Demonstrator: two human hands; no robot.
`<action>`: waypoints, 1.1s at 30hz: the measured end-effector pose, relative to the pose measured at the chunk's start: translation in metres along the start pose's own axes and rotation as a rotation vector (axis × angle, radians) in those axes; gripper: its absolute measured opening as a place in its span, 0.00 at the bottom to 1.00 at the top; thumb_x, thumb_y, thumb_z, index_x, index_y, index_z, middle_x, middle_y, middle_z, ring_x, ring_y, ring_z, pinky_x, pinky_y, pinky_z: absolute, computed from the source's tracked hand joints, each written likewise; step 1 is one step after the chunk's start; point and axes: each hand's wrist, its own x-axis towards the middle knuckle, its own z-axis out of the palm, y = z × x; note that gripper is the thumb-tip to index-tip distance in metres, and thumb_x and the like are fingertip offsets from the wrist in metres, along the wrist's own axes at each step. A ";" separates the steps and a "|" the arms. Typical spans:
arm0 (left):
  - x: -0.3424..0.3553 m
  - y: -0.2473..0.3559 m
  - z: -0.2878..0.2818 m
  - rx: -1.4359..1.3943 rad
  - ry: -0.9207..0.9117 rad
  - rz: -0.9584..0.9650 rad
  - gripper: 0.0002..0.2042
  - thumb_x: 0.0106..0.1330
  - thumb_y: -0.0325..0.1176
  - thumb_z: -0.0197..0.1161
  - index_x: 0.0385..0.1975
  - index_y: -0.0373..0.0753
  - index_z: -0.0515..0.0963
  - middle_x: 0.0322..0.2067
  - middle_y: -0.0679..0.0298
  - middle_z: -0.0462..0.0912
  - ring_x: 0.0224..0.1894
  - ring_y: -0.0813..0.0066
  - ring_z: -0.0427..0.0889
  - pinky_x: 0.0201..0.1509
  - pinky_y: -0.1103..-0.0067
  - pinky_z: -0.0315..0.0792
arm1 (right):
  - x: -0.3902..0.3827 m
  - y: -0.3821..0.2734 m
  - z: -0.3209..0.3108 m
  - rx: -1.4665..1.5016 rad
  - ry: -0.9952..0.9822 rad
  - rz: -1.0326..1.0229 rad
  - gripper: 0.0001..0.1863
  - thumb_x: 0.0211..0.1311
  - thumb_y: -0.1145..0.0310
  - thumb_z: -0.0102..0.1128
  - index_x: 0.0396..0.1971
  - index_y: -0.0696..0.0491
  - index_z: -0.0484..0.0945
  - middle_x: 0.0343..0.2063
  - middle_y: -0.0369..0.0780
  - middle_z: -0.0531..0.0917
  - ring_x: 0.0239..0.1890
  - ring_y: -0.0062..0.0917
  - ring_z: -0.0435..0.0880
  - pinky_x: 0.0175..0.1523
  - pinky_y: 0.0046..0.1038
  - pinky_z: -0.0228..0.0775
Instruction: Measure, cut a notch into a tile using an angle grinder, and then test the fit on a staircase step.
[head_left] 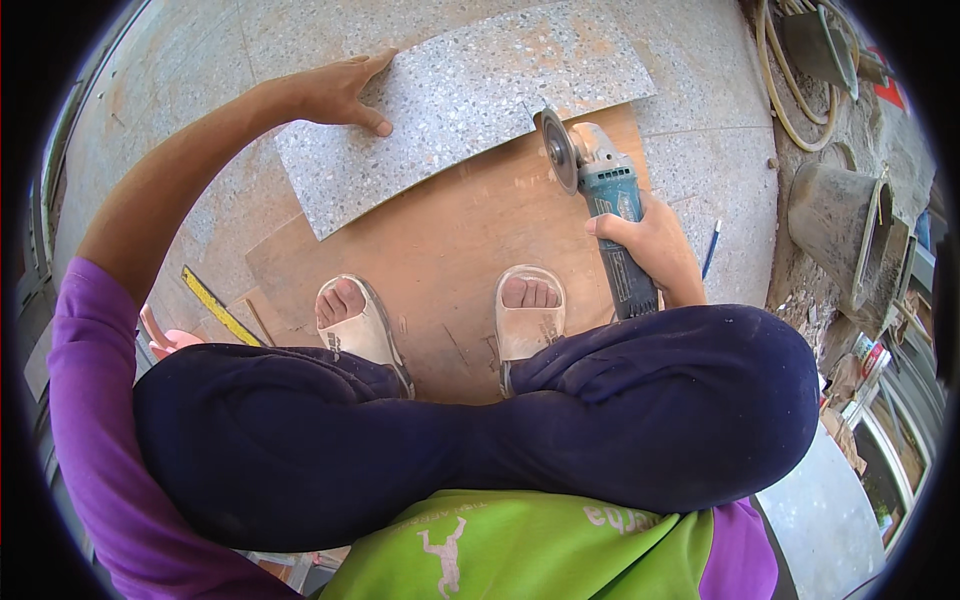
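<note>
A grey, speckled, rectangular stone-look slab (470, 90) lies at the far end of a flat brown wooden board (450, 230), overlapping it. At the slab's near edge, toward its right end, stands the thin round metal disc (558, 150) of a teal-and-black angle grinder (625, 220); whether disc and slab touch, I cannot tell. The right hand (665, 245) is wrapped around the grinder's body, to the near side of the slab. The left hand (345, 95) grasps nothing; it rests spread on the slab's left part, thumb and a finger stretched apart. Nearer the person than the slab, two pale open-toed sandals (365, 320) stand on the board. Left of these and nearer than the slab lies a narrow yellow strip (222, 310). Well right of the slab sits a dusty grey bucket (825, 205), tipped on its side, with a looped beige hose (775, 80) beyond it.
</note>
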 end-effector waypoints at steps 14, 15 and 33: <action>0.003 -0.003 0.003 0.011 -0.001 -0.002 0.66 0.42 0.68 0.74 0.78 0.42 0.44 0.73 0.42 0.57 0.76 0.49 0.57 0.79 0.58 0.52 | 0.007 0.007 0.002 0.005 0.011 -0.033 0.26 0.46 0.58 0.72 0.39 0.64 0.81 0.27 0.42 0.83 0.28 0.25 0.81 0.36 0.28 0.72; 0.003 -0.003 0.002 0.015 -0.004 -0.001 0.66 0.41 0.68 0.74 0.78 0.42 0.44 0.73 0.42 0.57 0.76 0.49 0.57 0.79 0.58 0.51 | 0.007 0.005 0.002 0.005 0.010 -0.033 0.26 0.46 0.58 0.72 0.39 0.64 0.81 0.27 0.42 0.83 0.28 0.25 0.81 0.36 0.28 0.72; 0.001 -0.003 0.001 0.007 -0.008 0.005 0.66 0.42 0.69 0.74 0.78 0.43 0.44 0.73 0.43 0.56 0.76 0.49 0.56 0.80 0.58 0.51 | 0.004 0.004 0.001 0.020 0.018 -0.020 0.26 0.46 0.57 0.72 0.38 0.64 0.81 0.26 0.42 0.83 0.27 0.25 0.81 0.34 0.28 0.72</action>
